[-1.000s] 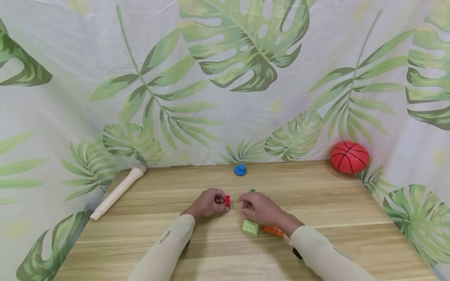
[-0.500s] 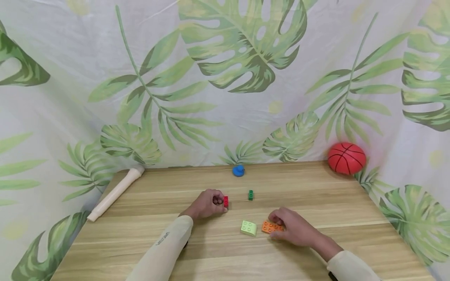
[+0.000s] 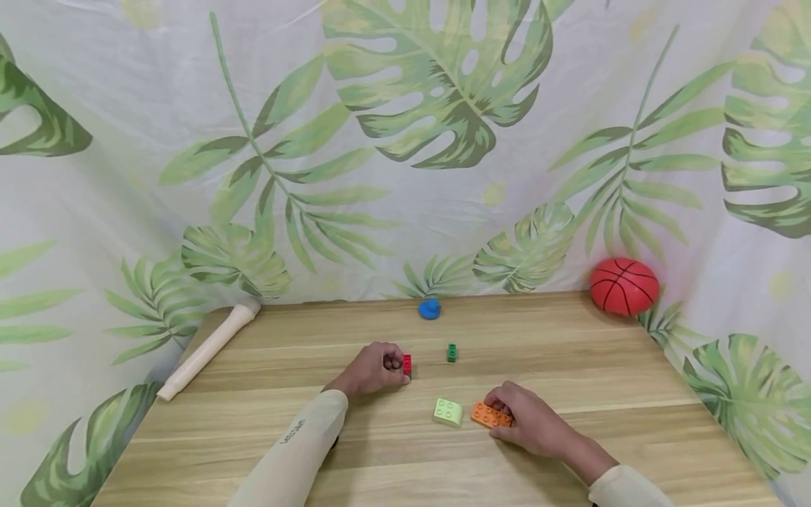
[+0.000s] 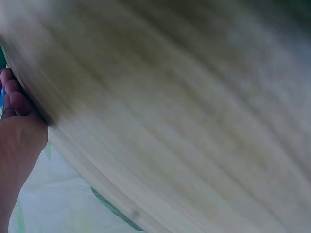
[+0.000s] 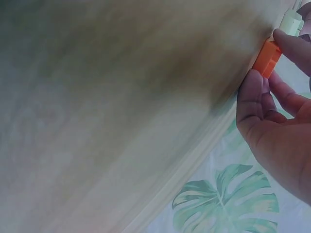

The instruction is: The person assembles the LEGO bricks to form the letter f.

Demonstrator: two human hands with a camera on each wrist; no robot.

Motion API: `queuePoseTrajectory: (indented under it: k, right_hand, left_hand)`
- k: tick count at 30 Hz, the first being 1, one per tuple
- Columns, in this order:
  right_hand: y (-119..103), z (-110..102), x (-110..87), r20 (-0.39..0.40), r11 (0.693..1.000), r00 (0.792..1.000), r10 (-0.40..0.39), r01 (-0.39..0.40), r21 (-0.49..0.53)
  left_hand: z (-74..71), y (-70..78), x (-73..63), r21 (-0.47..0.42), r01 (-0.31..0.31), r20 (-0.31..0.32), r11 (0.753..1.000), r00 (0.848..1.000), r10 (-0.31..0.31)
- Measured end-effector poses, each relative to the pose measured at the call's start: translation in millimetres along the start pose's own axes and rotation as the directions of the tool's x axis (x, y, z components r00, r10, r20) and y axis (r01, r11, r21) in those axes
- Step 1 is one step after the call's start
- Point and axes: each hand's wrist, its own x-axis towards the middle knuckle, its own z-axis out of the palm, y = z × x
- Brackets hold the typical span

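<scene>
My left hand (image 3: 374, 367) pinches a small red toy brick (image 3: 407, 364) between thumb and fingers, left of the table's middle. An orange studded brick (image 3: 488, 415) lies under my right hand (image 3: 531, 420), its right end held between thumb and fingers. The right wrist view shows the orange brick (image 5: 267, 59) between the fingertips, with a pale green brick (image 5: 291, 22) just beyond. On the head view that pale green brick (image 3: 448, 412) sits left of the orange one, a narrow gap apart. A small green brick (image 3: 452, 353) stands farther back. In the left wrist view the red brick is hidden.
A blue toy duck (image 3: 429, 308) sits near the back edge of the wooden table (image 3: 317, 322). A red ball (image 3: 624, 286) rests at the back right corner. Along the left edge lies a pale stick (image 3: 208, 352). Leaf-printed cloth (image 3: 405, 197) hangs behind.
My right hand has moved from near the green brick, back and right, to the orange brick, and its fingers have closed on it. The left hand keeps hold of the red brick.
</scene>
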Motion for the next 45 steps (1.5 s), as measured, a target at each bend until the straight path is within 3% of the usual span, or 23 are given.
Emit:
queuePoseTrajectory:
  k: [11,23,28,35,45]
  right_hand:
    - [-1.2,-0.6,-0.7,-0.004,0.999,1.000,-0.024,0.023,-0.025]
    - [-5.0,-3.7,12.8,-0.025,0.998,0.999,0.030,-0.032,-0.055]
    - [-12.7,-11.1,27.4,-0.114,0.995,0.991,0.067,-0.075,-0.063]
    - [-28.5,-13.7,59.9,-0.218,0.997,0.976,0.001,-0.017,-0.071]
    - [-57.0,2.2,106.5,-0.163,0.993,0.979,-0.121,0.117,-0.034]
  left_hand:
    - [0.4,0.9,0.8,0.010,0.005,0.001,1.000,1.000,-0.005]
    - [1.9,-1.6,0.9,0.011,0.015,-0.003,1.000,1.000,-0.015]
    - [1.9,-1.1,0.4,0.003,0.018,-0.006,1.000,1.000,-0.018]
    - [0.7,-1.2,0.6,0.001,0.016,-0.004,1.000,1.000,-0.016]
    - [1.7,-2.7,2.1,-0.008,0.021,-0.004,1.000,1.000,-0.021]
